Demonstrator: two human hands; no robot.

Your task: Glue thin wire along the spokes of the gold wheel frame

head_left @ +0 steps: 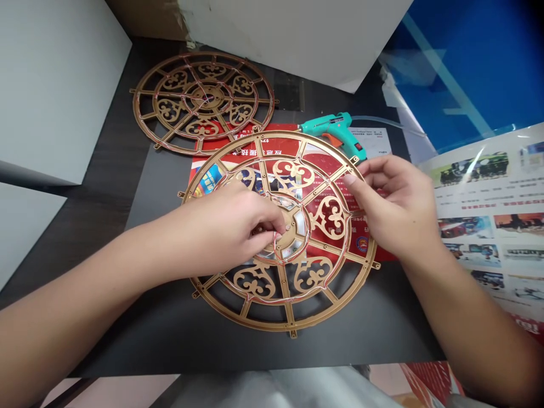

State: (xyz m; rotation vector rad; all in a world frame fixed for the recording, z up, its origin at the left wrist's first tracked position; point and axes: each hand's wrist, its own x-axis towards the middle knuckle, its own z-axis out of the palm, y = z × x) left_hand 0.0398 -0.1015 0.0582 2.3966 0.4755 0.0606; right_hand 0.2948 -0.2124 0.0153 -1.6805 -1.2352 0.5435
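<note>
A round gold openwork frame (289, 306), shaped like a spoked wheel with scroll ornaments, is in front of me. Thin red and white wires run along its rings. My left hand (238, 224) reaches over its hub, thumb and forefinger pinched on a thin wire (276, 242). At the upper right, my right hand (393, 198) holds the frame's rim between thumb and fingers; the fingertips behind are partly hidden. Just beyond the rim lies a teal hot glue gun (340, 131), its nozzle pointing left.
A second wired gold frame (208, 97) lies at the back left. Under the near frame are a red printed sheet (323, 249) and a dark grey mat (170, 334). White boxes (272, 39) border the back and left. A printed poster (480, 221) stands on the right.
</note>
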